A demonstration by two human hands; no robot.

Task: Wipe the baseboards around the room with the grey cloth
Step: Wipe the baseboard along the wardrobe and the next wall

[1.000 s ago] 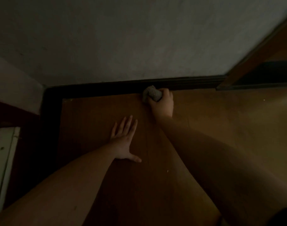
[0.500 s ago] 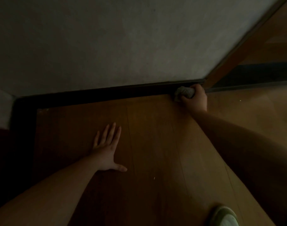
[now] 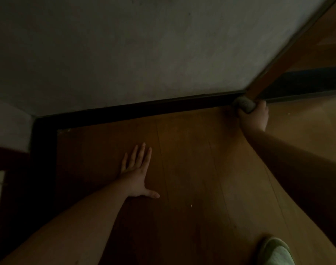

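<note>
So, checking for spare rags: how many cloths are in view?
1: the grey cloth, gripped by the right hand against the baseboard beside the door frame.

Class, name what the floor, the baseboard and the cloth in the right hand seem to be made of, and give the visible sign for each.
Floor: wood or wood-look laminate, smooth; long plank seams and brown grain.
Baseboard: probably dark-stained or painted wood; a straight, rigid strip, too dim to be sure.
Cloth: soft grey fabric; it bunches into a rounded wad where the right hand grips it.
</note>
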